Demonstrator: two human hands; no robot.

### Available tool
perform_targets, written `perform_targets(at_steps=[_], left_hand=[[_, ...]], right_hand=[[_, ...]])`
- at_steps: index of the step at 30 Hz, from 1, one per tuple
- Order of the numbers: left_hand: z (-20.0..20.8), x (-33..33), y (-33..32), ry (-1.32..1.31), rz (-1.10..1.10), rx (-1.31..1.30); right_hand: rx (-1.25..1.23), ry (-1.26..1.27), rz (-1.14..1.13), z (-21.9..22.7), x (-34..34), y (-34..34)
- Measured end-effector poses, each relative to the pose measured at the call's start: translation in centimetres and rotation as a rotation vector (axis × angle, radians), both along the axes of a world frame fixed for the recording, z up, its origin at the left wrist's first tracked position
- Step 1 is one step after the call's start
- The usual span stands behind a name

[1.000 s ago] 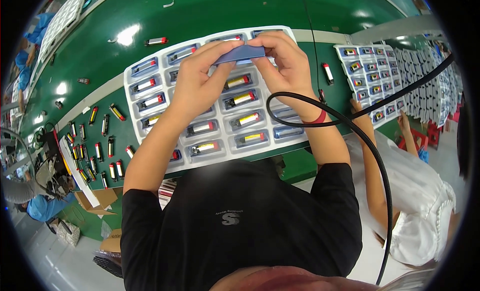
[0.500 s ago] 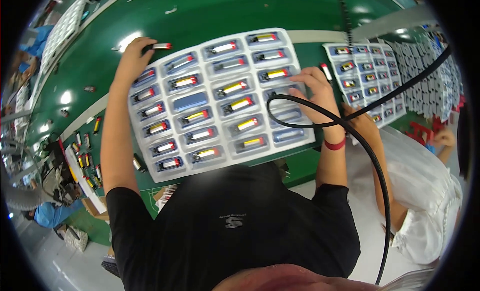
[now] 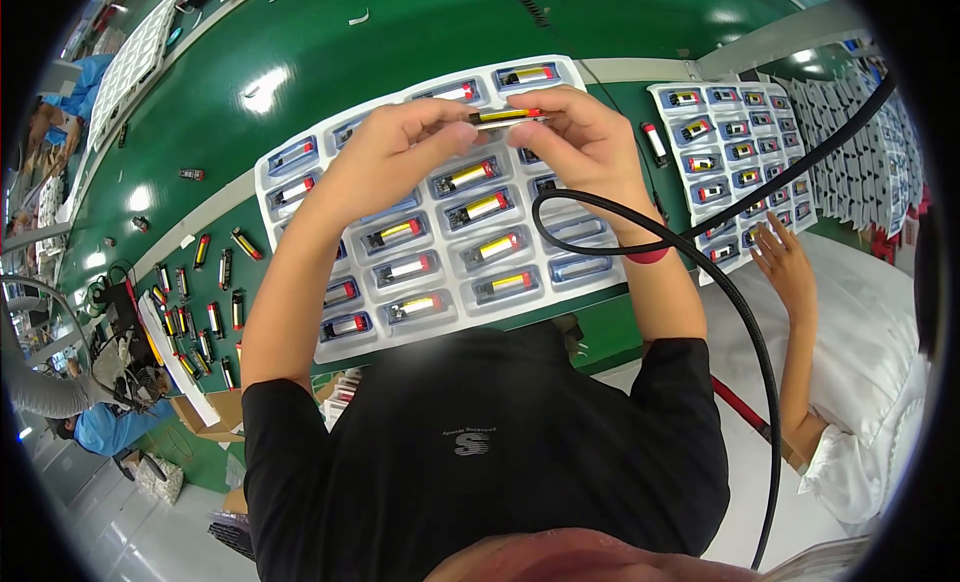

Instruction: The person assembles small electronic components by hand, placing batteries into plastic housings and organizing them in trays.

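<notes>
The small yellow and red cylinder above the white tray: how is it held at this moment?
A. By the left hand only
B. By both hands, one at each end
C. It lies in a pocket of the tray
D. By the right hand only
B: the left hand and the right hand pinch the small cylinder between their fingertips, above the white tray.

A: What colours are on the small module [image 3: 505, 116] between the fingers?
B: Yellow along its body, a red tip, a dark end.
A: And the tray [image 3: 300, 217]?
B: White, with bluish clear pockets; the modules in them are silver with yellow or red labels.
A: The table [image 3: 330, 52]?
B: Glossy green, pale light glare on it.
A: The person?
B: Black shirt [image 3: 480, 462] with a small grey mark, red wristband [image 3: 648, 254]. The cable [image 3: 740, 312] is black
</notes>
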State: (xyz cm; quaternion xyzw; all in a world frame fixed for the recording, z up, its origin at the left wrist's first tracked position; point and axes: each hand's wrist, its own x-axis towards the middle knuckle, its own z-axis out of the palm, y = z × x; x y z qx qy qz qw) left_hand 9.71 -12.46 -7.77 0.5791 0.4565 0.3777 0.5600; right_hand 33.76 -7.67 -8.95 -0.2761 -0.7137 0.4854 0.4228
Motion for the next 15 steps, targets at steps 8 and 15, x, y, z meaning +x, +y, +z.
perform_targets(at_steps=[8, 15], left_hand=[[0.2, 1.3, -0.7, 0.236, 0.023, 0.457], [-1.0, 2.2, -1.0, -0.146, 0.119, 0.277]], right_hand=[[-0.569, 0.042, 0.011, 1.1, 1.7, -0.2], [-0.370, 0.188, 0.070, 0.5, 1.7, -0.7]])
